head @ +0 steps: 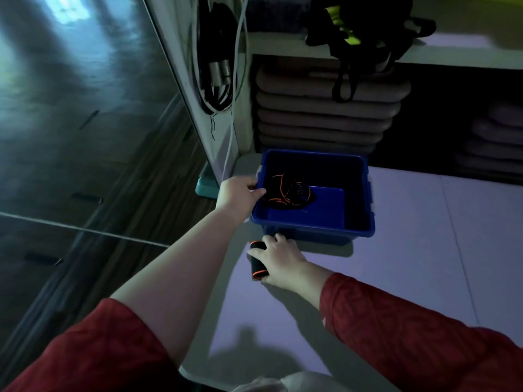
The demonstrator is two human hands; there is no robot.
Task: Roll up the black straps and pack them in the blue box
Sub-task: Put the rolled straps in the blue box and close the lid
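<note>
The blue box [314, 232] sits on a white surface, open at the top. Inside it, at the left, lies a loose pile of black straps [288, 192] with orange edging. My left hand [240, 195] grips the left rim of the box, fingers curled over the edge. In front of the box, a rolled black strap [258, 265] with orange ends lies on the surface. My right hand [278, 261] is closed around that roll from the right side.
A white table [410, 278] carries the box. Behind it a shelf holds stacked grey mats [325, 114] and dark bags [365, 26] with yellow-green parts. Cables [218, 72] hang on the shelf's side panel. A dark wooden floor [70, 165] lies to the left.
</note>
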